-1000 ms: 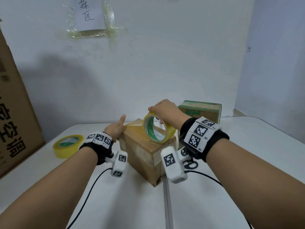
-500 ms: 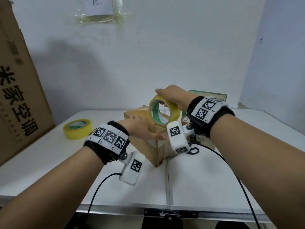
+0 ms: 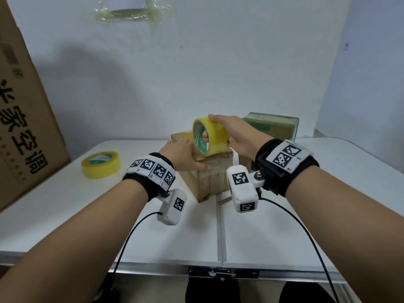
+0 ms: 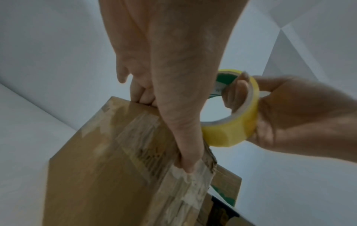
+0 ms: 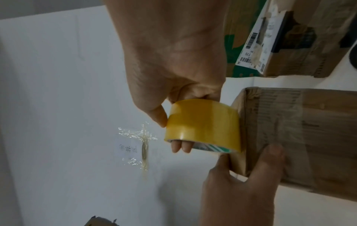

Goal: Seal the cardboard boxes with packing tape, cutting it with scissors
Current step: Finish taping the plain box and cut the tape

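Note:
A small brown cardboard box stands mid-table, with old clear tape on its faces. My left hand grips its top near corner: the thumb lies along the top face and the fingers curl over the far edge. My right hand holds a yellow tape roll on edge over the box top, with the thumb on its outside and fingers through its core. Scissors lie by the box, mostly hidden by the right wrist camera.
A second box with green print stands behind on the right. A spare yellow tape roll lies to the left. A large printed carton leans at the left edge. The table's front edge is close to me.
My left hand left the box's far left side, swept across the front and now grips the near top corner. My right hand lifted the roll slightly. The view has pulled back.

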`<action>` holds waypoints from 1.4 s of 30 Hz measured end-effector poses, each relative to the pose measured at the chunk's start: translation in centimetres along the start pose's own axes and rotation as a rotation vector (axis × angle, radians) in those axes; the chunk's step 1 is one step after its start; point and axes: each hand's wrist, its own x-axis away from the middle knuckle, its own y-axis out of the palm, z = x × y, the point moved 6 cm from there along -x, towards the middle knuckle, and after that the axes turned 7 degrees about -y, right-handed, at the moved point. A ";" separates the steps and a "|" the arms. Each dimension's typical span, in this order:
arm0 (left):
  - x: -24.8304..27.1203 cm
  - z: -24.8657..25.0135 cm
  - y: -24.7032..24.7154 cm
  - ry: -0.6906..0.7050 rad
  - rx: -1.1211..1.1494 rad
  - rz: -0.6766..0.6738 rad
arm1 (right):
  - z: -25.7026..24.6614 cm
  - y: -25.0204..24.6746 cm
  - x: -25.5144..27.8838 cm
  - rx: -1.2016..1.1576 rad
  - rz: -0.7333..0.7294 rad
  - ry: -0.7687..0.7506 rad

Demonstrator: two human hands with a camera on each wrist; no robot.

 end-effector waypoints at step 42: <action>-2.2 -1.0 -3.0 -0.049 0.349 -0.034 | 7.3 -2.2 5.1 0.167 0.100 0.138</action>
